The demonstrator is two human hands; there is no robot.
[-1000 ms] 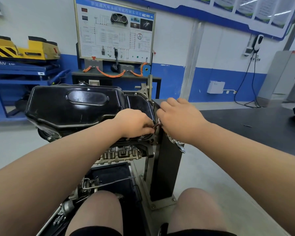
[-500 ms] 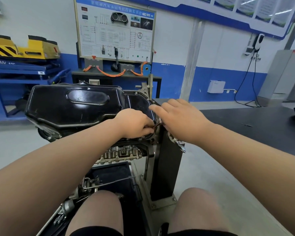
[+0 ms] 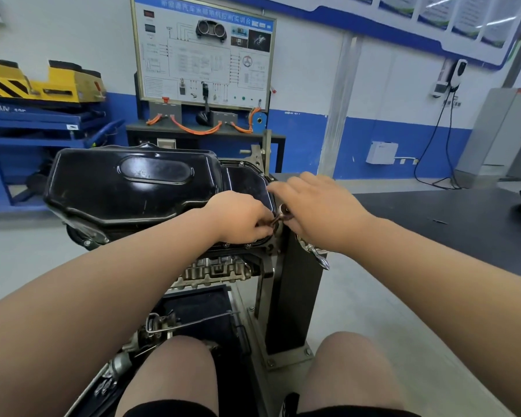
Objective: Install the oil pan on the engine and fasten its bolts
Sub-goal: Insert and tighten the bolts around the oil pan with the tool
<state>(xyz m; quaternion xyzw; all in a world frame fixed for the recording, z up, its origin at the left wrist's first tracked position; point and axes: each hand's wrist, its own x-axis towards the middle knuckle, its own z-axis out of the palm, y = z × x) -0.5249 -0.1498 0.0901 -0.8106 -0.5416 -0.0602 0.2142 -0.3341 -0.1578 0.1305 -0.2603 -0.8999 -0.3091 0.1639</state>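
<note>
The black oil pan (image 3: 133, 188) sits on the upturned engine (image 3: 214, 270). At its near right flange the left hand (image 3: 238, 218) pinches a small brown metal tool (image 3: 278, 219) with curled fingers. The right hand (image 3: 316, 212) lies over the tool's other end, its grip hidden. The wall board (image 3: 202, 52) has a blue header with Chinese characters, too blurred to read.

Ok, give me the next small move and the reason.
Probably turn the small wrench a short stroke, tightening at the right-end flange of the oil pan. The left hand grips the wrench there, the right hand lies over its head, and the pan already sits on the engine.
</note>
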